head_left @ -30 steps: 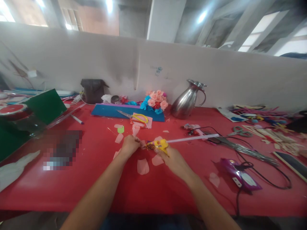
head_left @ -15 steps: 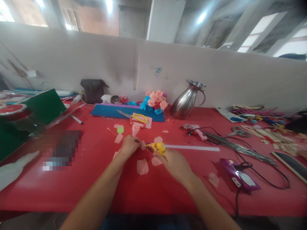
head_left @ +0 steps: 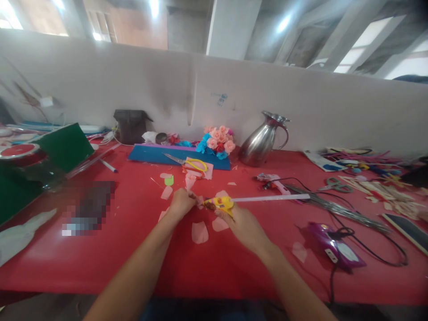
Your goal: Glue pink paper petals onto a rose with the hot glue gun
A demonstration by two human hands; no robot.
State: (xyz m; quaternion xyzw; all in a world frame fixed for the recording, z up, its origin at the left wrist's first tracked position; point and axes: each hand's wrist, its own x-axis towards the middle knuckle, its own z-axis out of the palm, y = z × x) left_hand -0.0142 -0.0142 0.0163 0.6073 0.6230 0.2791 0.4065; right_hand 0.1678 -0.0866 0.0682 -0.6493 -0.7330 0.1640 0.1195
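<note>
In the head view, the left hand (head_left: pixel 182 203) pinches its thumb and fingertips together on a small pink paper piece (head_left: pixel 200 201) above the red-covered table (head_left: pixel 133 263). The right hand (head_left: pixel 245 227) has its fingers clamped around the yellow plastic glue gun (head_left: pixel 224 203), whose nozzle points left, just beside that piece; whether they touch, I cannot tell. A long translucent glue stick (head_left: pixel 270 197) juts rightward from the gun. A rounded pink paper petal (head_left: pixel 199 232) lies just below, between the hands. Beyond them, yellow-handled metal scissors (head_left: pixel 199 165) rest partly on a flat blue board (head_left: pixel 150 154).
</note>
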